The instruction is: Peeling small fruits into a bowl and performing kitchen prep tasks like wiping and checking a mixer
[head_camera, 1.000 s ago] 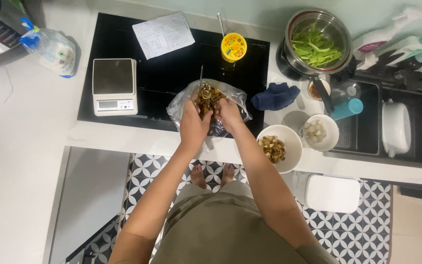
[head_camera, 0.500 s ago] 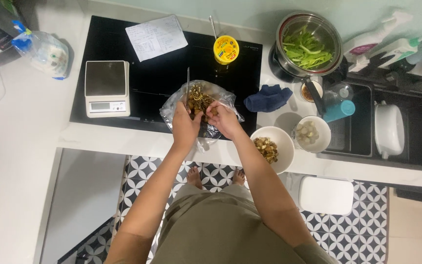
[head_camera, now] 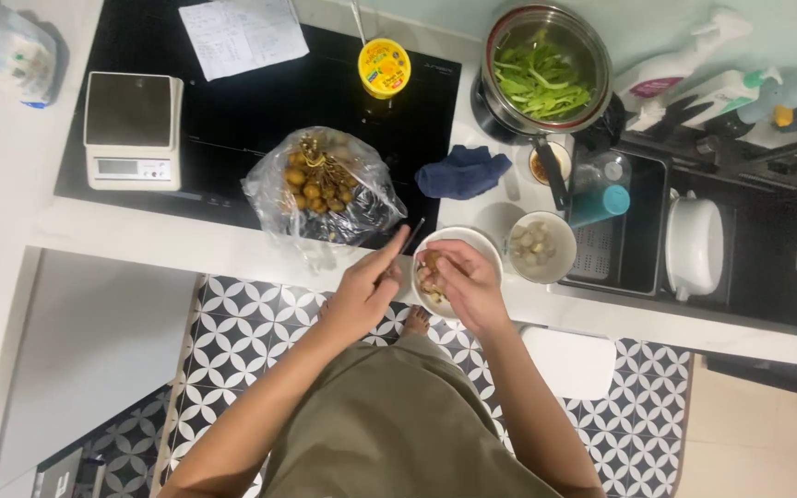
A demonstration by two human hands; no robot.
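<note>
1. Peeling step, by the look of it: both hands work one small brown fruit (head_camera: 433, 267) over the white bowl (head_camera: 486, 242) at the counter edge.
2. Next move likely calls for dropping the shell in that bowl.
3. Right hand (head_camera: 466, 284) curled, pinching the fruit.
4. Left hand (head_camera: 364, 295) half-closed, fingers toward the fruit; contact unclear.
5. Bag of fruit (head_camera: 325, 189) just left.

Front edge, left: bare worktop (head_camera: 140, 235) lay open below the scale (head_camera: 132, 129).
Centre: bag of fruit (head_camera: 325, 189) blocked the hob.
Right: two bowls (head_camera: 458, 242), (head_camera: 541, 246) and blue cloth (head_camera: 461, 171) crowded the sink (head_camera: 629, 231) side.
</note>
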